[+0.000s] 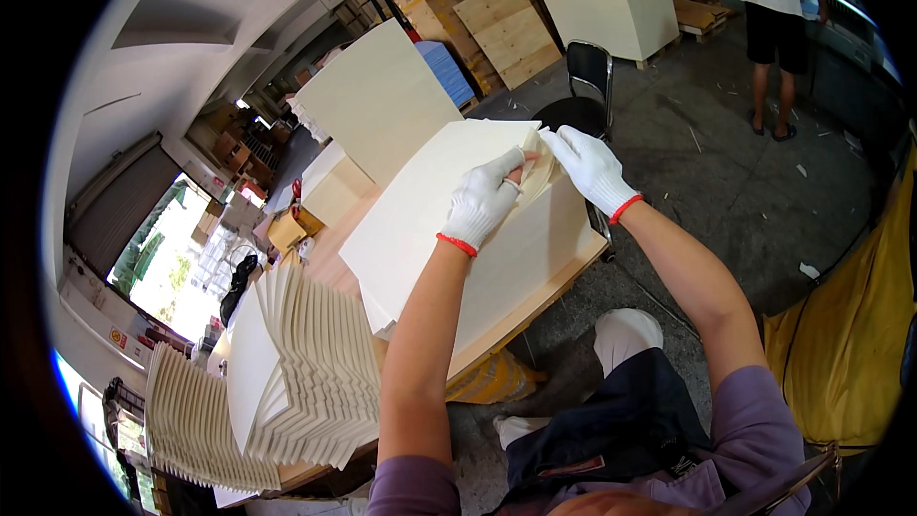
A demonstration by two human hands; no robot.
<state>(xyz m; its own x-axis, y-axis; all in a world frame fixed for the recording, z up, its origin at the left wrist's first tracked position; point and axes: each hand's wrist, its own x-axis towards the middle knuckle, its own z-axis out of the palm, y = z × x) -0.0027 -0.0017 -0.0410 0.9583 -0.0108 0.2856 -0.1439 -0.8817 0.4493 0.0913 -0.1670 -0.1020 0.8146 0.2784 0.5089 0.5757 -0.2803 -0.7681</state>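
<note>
A tall stack of cream paper sheets (420,205) stands on the wooden table in front of me. My left hand (485,199), in a white glove with a red cuff and a bare fingertip showing, is closed on the edge of the top sheets near the stack's right corner. At that same corner, my right hand (585,170), gloved alike, has its fingers pressed together on the sheets' edge. The edges lift and fan slightly between the two hands. The undersides of the fingers are partly hidden.
Fanned piles of cream sheets (320,373) stand at the near left. Beyond the stack rises an upright cream board (377,100). A black chair (585,96) stands behind my right hand, a yellow cover (841,325) hangs at right, and a person (776,29) works at the far right.
</note>
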